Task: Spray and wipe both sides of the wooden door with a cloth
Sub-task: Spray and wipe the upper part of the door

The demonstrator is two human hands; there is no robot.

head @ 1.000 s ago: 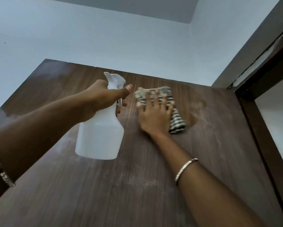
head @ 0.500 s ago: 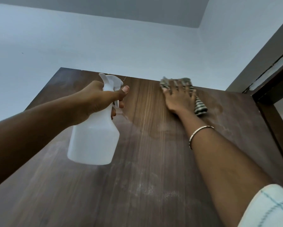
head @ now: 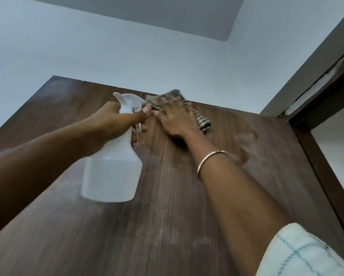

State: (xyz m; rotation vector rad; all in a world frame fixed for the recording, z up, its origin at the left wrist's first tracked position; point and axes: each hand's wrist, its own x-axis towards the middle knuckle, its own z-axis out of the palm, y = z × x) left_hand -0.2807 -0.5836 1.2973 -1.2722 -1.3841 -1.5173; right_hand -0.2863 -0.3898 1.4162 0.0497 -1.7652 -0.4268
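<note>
A: What does each grip hold?

B: The left hand (head: 115, 124) is wrapped around the neck of a white spray bottle (head: 112, 172), thumb laid across the front just under the nozzle, fingers curled by the trigger. The grip is closed on the bottle. Whether the trigger is pressed, I cannot tell.

A: And the other one?

B: The right hand (head: 175, 118) lies flat, fingers spread, pressing a striped cloth (head: 202, 121) against the wooden door (head: 167, 226). It is an open palm pinning the cloth rather than a closed grip; the cloth shows above the fingertips and trails out to the right of the hand.

A: Where on the door?

B: Right at the top edge, near the middle of its width. The bottle's nozzle is just beside the cloth, on its left; the thumb tip almost meets the right hand. The bottle body hangs in front of the door, tilted.

A: Anything on the wrists?

B: A thin metal bangle (head: 211, 159) on the right forearm, and a pale checked sleeve (head: 302, 253) at the lower right corner.

A: The door surface?

B: Dark brown, with vertical grain. A darker, wet-looking patch sits to the right of the cloth, and pale speckled marks spread low down in the middle. A hazy film covers the left part.

A: Around it?

B: A dark door frame (head: 322, 156) runs down the right side, with white wall (head: 127, 46) above the door.
</note>
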